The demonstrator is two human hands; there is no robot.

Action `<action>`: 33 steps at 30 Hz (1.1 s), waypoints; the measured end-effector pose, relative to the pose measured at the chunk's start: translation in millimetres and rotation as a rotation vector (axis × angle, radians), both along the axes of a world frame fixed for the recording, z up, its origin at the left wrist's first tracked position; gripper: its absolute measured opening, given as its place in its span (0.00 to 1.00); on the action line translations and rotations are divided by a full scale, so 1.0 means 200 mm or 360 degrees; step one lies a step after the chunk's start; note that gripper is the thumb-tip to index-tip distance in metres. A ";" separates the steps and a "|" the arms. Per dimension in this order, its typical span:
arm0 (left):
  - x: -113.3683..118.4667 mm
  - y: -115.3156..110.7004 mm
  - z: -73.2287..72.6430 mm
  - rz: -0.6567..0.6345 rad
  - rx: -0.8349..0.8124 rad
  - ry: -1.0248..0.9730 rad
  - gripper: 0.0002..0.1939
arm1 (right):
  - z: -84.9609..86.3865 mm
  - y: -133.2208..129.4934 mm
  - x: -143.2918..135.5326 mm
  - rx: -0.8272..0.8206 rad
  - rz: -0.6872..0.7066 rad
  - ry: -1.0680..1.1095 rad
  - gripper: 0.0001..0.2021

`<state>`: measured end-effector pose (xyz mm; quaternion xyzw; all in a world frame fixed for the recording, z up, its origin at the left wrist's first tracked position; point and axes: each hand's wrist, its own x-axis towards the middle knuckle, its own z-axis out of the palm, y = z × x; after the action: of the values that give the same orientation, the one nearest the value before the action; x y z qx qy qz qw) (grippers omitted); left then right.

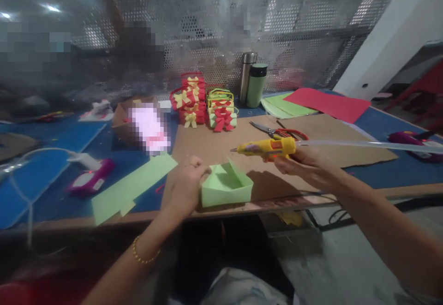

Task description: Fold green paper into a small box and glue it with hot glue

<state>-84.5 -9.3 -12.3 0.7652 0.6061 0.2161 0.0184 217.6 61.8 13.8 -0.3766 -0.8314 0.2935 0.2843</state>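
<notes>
A light green paper box (226, 193), open at the top, sits at the front edge of a brown cardboard sheet (204, 146). My left hand (190, 180) has its fingers closed on the box's left side. In my right hand (299, 164) is a yellow glue gun (266, 148), held above the cardboard with its nozzle pointing left, to the right of and above the box. A clear glue stick (363, 144) runs out from the gun's back to the right. Left of my left hand lies a light green paper strip (134, 185).
Scissors (277, 130) lie behind the glue gun. Small red and green baskets with bows (207, 106) stand at the back, beside two flasks (256, 86). Red paper (325, 103) lies back right. Purple power strips (92, 178) and cables sit at both sides.
</notes>
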 end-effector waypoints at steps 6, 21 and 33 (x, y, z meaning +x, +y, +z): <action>-0.02 0.01 -0.06 -0.0104 0.0015 -0.0043 0.13 | 0.08 -0.01 -0.13 -0.0150 0.0151 -0.0288 0.30; -0.02 -0.01 -0.12 -0.0105 0.0112 0.0021 0.17 | 0.10 0.06 -0.23 -0.0003 0.0196 -0.0560 0.23; -0.02 -0.01 -0.11 -0.0104 0.0121 0.0020 0.17 | 0.10 0.03 -0.26 0.0174 0.0086 -0.0756 0.27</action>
<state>-88.6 -11.7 -34.4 0.7862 0.5722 0.2333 -0.0074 165.5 66.8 32.9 -0.3967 -0.8993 0.1588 0.0930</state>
